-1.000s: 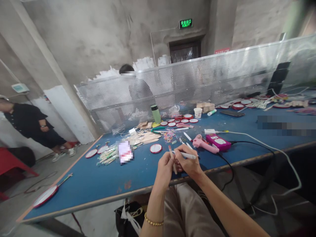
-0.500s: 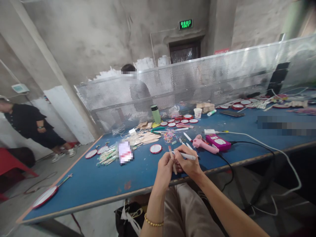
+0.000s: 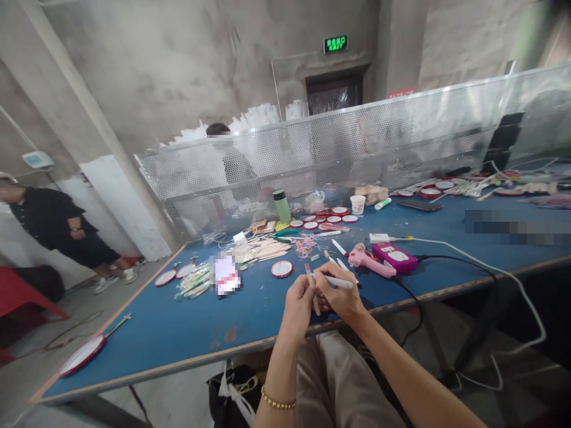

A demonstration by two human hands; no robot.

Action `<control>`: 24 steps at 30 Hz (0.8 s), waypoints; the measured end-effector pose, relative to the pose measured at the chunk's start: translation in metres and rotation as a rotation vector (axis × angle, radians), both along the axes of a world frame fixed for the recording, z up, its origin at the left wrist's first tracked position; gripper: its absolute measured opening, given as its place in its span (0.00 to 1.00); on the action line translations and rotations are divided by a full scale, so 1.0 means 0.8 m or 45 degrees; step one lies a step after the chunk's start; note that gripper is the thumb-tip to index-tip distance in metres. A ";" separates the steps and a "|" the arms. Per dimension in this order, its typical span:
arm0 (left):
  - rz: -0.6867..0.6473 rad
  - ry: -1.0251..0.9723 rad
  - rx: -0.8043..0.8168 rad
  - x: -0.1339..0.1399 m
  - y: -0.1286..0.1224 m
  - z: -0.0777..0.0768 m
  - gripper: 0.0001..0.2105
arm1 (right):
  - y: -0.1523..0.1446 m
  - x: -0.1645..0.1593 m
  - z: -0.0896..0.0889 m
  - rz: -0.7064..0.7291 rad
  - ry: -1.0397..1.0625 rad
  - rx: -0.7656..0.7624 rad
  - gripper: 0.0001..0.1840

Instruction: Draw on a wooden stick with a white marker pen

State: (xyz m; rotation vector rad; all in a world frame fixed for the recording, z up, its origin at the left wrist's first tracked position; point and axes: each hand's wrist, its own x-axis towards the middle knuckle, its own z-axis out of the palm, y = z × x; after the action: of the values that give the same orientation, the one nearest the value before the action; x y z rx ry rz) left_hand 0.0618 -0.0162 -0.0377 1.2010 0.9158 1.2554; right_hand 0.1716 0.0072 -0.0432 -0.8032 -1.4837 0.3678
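My left hand is closed on a flat wooden craft stick, held upright near the table's front edge. The upper end of the stick is reddish. My right hand grips a white marker pen, its front end pointing at the stick. Both hands are close together, and the pen's tip is too small to make out. Beyond them a round white disc with a red rim lies on the blue table. More pens lie just past my right hand.
A pink glue gun and a purple box with cables sit to the right. Wooden sticks, rubber bands, a phone and a green bottle lie or stand farther back. A mesh partition closes the rear.
Behind the partition, a person has moved to the left. My hands, the craft stick and the marker pen stay almost in the same place.
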 end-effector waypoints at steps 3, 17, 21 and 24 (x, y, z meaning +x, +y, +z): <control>0.000 -0.001 -0.003 0.000 0.000 -0.001 0.19 | -0.001 0.000 0.000 0.001 0.008 0.008 0.12; 0.011 0.020 0.026 0.000 0.000 -0.001 0.18 | -0.002 -0.001 0.002 0.008 -0.007 -0.032 0.12; 0.020 0.042 0.029 0.000 -0.001 0.000 0.19 | -0.001 -0.001 0.000 0.011 0.000 -0.016 0.12; 0.021 0.039 0.038 0.000 -0.001 0.000 0.19 | 0.000 -0.001 0.000 0.018 0.007 -0.003 0.12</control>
State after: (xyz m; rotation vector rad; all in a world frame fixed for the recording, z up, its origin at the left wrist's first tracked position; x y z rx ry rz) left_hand 0.0615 -0.0169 -0.0378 1.2415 0.9338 1.2713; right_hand 0.1711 0.0069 -0.0433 -0.7934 -1.4842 0.3819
